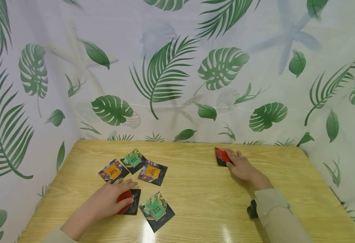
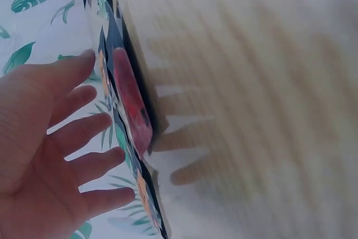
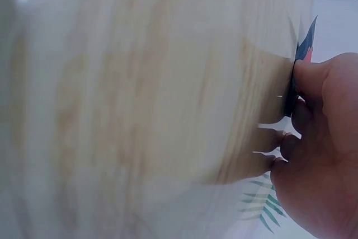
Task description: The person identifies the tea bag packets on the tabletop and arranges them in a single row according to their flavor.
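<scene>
At the back right of the table, my right hand [image 1: 241,167] pinches the right edge of a red and black packet [image 1: 221,156] between thumb and fingers. In the right wrist view the thumb presses on that packet's edge [image 3: 306,43], and the other fingers curl beneath. My left hand [image 1: 109,199] hovers with fingers spread over another red and black packet [image 1: 136,200], partly covering it. The left wrist view shows this red packet [image 2: 131,99] just beyond the fingertips, with nothing gripped.
Around the left hand lie two orange-labelled packets [image 1: 113,171] and two green-labelled ones, one at the back [image 1: 134,160] and one nearer the front [image 1: 157,210]. A small black object [image 1: 252,210] sits beside the right sleeve. Leaf-print cloth [image 1: 171,111] walls the wooden table [image 1: 201,195].
</scene>
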